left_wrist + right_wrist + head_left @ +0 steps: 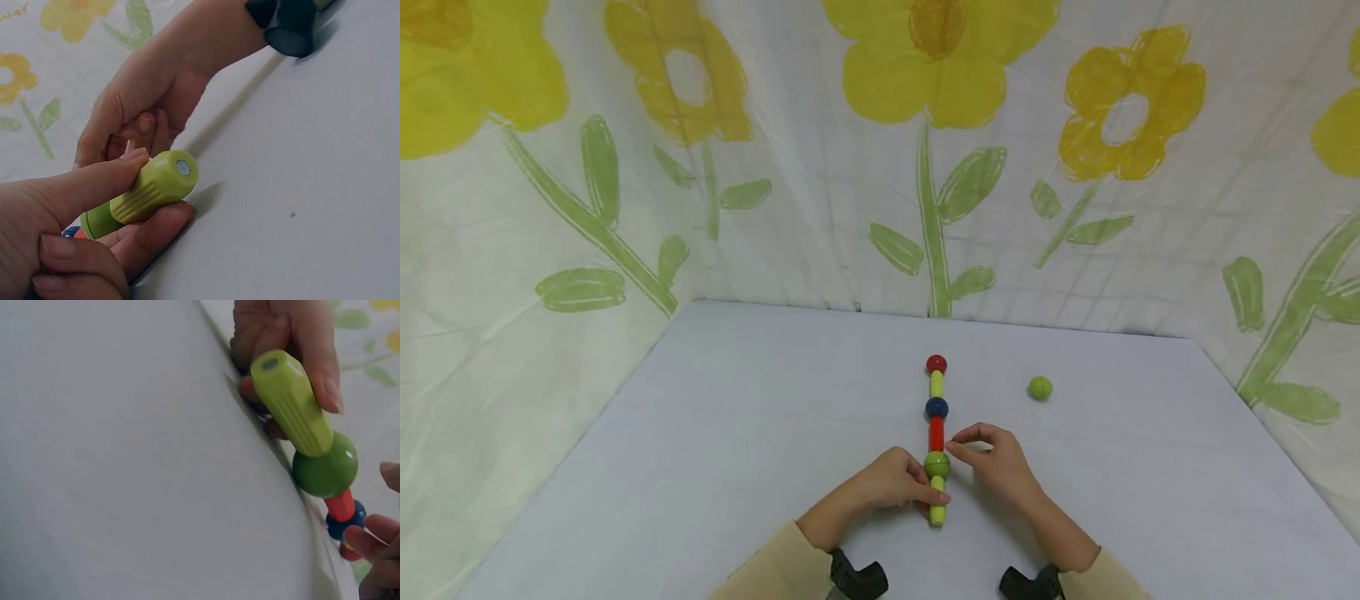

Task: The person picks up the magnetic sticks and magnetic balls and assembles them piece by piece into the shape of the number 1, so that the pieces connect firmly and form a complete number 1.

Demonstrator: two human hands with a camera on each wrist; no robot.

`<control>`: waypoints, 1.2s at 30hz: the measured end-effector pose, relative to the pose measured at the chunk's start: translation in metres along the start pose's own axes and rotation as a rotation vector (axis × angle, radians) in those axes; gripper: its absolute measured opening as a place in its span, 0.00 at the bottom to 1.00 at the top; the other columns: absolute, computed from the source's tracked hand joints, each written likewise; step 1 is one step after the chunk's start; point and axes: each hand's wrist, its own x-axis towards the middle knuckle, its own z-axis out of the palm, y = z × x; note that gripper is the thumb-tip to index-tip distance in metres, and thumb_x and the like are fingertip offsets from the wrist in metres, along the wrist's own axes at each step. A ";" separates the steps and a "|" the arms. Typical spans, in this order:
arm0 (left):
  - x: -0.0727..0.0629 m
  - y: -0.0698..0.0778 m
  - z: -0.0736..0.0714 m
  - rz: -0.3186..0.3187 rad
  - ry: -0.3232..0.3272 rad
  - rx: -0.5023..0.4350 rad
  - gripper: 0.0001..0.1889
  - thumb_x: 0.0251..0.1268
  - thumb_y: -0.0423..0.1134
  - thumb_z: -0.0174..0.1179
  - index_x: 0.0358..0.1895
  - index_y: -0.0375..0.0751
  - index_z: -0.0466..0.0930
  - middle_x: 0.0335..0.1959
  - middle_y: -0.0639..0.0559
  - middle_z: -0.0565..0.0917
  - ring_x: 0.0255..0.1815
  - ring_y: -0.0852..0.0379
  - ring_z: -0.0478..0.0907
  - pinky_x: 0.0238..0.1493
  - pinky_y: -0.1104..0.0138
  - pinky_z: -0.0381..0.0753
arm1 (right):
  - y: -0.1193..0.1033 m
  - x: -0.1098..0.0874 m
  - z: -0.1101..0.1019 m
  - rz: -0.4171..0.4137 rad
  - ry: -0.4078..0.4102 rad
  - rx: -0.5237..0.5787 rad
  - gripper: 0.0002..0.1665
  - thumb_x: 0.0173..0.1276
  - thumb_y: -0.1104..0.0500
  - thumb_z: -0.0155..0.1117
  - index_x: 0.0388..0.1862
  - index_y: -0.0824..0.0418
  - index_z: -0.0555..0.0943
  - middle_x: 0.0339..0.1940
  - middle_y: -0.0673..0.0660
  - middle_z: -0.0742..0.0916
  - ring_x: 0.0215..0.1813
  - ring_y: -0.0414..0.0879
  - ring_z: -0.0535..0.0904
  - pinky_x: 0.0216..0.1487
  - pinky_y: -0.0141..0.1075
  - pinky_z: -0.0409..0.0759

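Note:
A straight chain of magnetic rods and balls lies on the table, running away from me. From the far end come a red ball (936, 364), a yellow-green rod (936, 383), a blue ball (936, 407), a red rod (936, 434), a green ball (937, 464) and a near yellow-green rod (937, 514). Between thumb and fingers, my left hand (887, 482) pinches that near rod; a silvery disc shows in its end in the left wrist view. Beside the red rod is my right hand (998, 465), fingers loosely bent, thumb and forefinger apart, holding nothing.
A loose green ball (1041, 387) lies on the white table (760, 400), to the right of the chain. Behind the table hangs a pale curtain (805, 208) painted with yellow flowers. Both wrists wear black camera mounts (859, 577).

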 end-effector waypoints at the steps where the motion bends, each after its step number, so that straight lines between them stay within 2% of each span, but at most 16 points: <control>1: 0.000 0.000 0.000 -0.001 0.001 0.000 0.13 0.54 0.43 0.73 0.20 0.39 0.84 0.15 0.53 0.82 0.12 0.62 0.57 0.15 0.72 0.52 | 0.000 0.002 -0.003 -0.002 0.009 -0.003 0.13 0.63 0.54 0.70 0.41 0.62 0.84 0.44 0.54 0.85 0.36 0.44 0.77 0.38 0.34 0.72; 4: -0.001 0.000 0.000 -0.004 0.007 -0.001 0.13 0.54 0.43 0.73 0.20 0.39 0.84 0.15 0.53 0.82 0.12 0.62 0.58 0.16 0.72 0.53 | 0.001 0.010 -0.013 -0.009 0.040 -0.026 0.17 0.63 0.54 0.70 0.46 0.63 0.83 0.50 0.58 0.84 0.25 0.44 0.74 0.32 0.33 0.70; 5: -0.001 0.000 0.000 -0.006 0.007 -0.002 0.13 0.54 0.43 0.73 0.20 0.38 0.84 0.14 0.53 0.82 0.12 0.62 0.58 0.16 0.72 0.53 | 0.001 0.013 -0.017 -0.016 0.055 -0.045 0.19 0.63 0.53 0.70 0.48 0.64 0.83 0.51 0.59 0.83 0.25 0.44 0.72 0.30 0.32 0.70; 12: -0.001 0.000 0.001 -0.017 0.019 -0.002 0.14 0.54 0.43 0.73 0.20 0.38 0.83 0.13 0.54 0.80 0.13 0.62 0.59 0.16 0.72 0.54 | 0.004 0.032 -0.040 -0.095 0.146 -0.177 0.24 0.63 0.55 0.71 0.54 0.68 0.81 0.56 0.66 0.82 0.42 0.51 0.77 0.34 0.31 0.72; 16: -0.001 0.000 0.001 -0.015 0.021 -0.008 0.14 0.54 0.42 0.73 0.19 0.39 0.82 0.13 0.54 0.80 0.13 0.62 0.58 0.16 0.72 0.54 | 0.004 0.040 -0.050 -0.115 0.165 -0.199 0.25 0.62 0.58 0.71 0.54 0.70 0.80 0.56 0.69 0.81 0.26 0.45 0.69 0.23 0.31 0.65; 17: -0.001 0.000 0.001 -0.015 0.021 -0.009 0.14 0.54 0.42 0.73 0.19 0.39 0.82 0.13 0.54 0.80 0.13 0.62 0.58 0.16 0.72 0.54 | 0.005 0.042 -0.053 -0.126 0.177 -0.218 0.25 0.62 0.58 0.71 0.54 0.70 0.80 0.55 0.69 0.81 0.25 0.42 0.68 0.23 0.31 0.65; 18: -0.001 0.000 0.001 -0.014 0.020 -0.008 0.14 0.54 0.42 0.73 0.19 0.39 0.82 0.13 0.54 0.80 0.13 0.62 0.58 0.16 0.72 0.53 | 0.006 0.044 -0.056 -0.132 0.188 -0.227 0.25 0.62 0.58 0.72 0.55 0.70 0.80 0.54 0.69 0.81 0.23 0.40 0.65 0.22 0.31 0.63; 20: -0.001 0.000 0.002 -0.015 0.020 -0.006 0.14 0.54 0.42 0.73 0.19 0.39 0.82 0.13 0.55 0.80 0.13 0.62 0.58 0.16 0.72 0.53 | 0.007 0.047 -0.062 -0.127 0.209 -0.233 0.26 0.62 0.58 0.72 0.55 0.70 0.79 0.37 0.65 0.83 0.19 0.39 0.59 0.21 0.31 0.61; 22: -0.001 0.000 0.002 -0.015 0.018 -0.003 0.13 0.54 0.42 0.73 0.19 0.39 0.82 0.13 0.55 0.80 0.13 0.63 0.58 0.16 0.72 0.53 | 0.008 0.050 -0.068 -0.113 0.242 -0.236 0.26 0.62 0.58 0.72 0.56 0.69 0.79 0.24 0.59 0.78 0.17 0.38 0.58 0.21 0.31 0.63; 24: -0.001 0.000 0.003 -0.016 0.018 0.002 0.13 0.54 0.42 0.73 0.19 0.39 0.82 0.13 0.55 0.80 0.13 0.63 0.58 0.16 0.72 0.53 | 0.008 0.052 -0.075 -0.092 0.270 -0.227 0.26 0.62 0.58 0.72 0.57 0.69 0.79 0.25 0.59 0.78 0.21 0.39 0.61 0.28 0.32 0.66; 25: -0.001 0.000 0.003 -0.017 0.018 0.000 0.13 0.53 0.42 0.73 0.19 0.39 0.82 0.13 0.55 0.80 0.13 0.63 0.58 0.16 0.72 0.53 | 0.008 0.053 -0.078 -0.077 0.281 -0.218 0.26 0.62 0.58 0.71 0.57 0.69 0.79 0.21 0.59 0.76 0.20 0.39 0.61 0.27 0.33 0.66; 27: 0.000 -0.001 0.003 -0.019 0.018 0.000 0.13 0.53 0.42 0.73 0.20 0.40 0.82 0.13 0.55 0.80 0.13 0.63 0.58 0.16 0.72 0.53 | 0.009 0.055 -0.085 -0.058 0.299 -0.212 0.27 0.63 0.58 0.71 0.57 0.69 0.78 0.36 0.67 0.83 0.24 0.40 0.64 0.31 0.33 0.67; 29: 0.000 -0.001 0.003 -0.020 0.020 -0.002 0.13 0.53 0.42 0.73 0.20 0.40 0.82 0.13 0.55 0.80 0.13 0.63 0.58 0.16 0.72 0.53 | 0.010 0.056 -0.091 -0.036 0.301 -0.201 0.27 0.64 0.57 0.70 0.59 0.69 0.78 0.54 0.71 0.80 0.28 0.42 0.65 0.33 0.33 0.67; 31: 0.000 -0.001 0.002 -0.019 0.020 -0.005 0.13 0.54 0.42 0.73 0.20 0.40 0.82 0.14 0.54 0.80 0.13 0.63 0.58 0.16 0.72 0.53 | 0.013 0.058 -0.095 -0.001 0.290 -0.183 0.28 0.64 0.57 0.69 0.60 0.69 0.76 0.59 0.72 0.78 0.29 0.45 0.68 0.30 0.34 0.68; 32: 0.000 -0.001 0.002 -0.019 0.019 -0.005 0.13 0.54 0.42 0.73 0.20 0.40 0.82 0.14 0.54 0.80 0.13 0.63 0.58 0.16 0.72 0.53 | 0.014 0.059 -0.097 0.017 0.278 -0.174 0.29 0.65 0.56 0.68 0.62 0.69 0.75 0.66 0.71 0.73 0.35 0.48 0.72 0.35 0.35 0.69; 36: -0.001 -0.001 0.002 -0.015 0.018 -0.009 0.13 0.54 0.42 0.73 0.20 0.39 0.82 0.14 0.54 0.81 0.12 0.63 0.57 0.16 0.72 0.53 | 0.022 0.061 -0.103 0.087 0.236 -0.126 0.33 0.68 0.54 0.65 0.66 0.69 0.71 0.71 0.70 0.67 0.53 0.58 0.74 0.47 0.41 0.71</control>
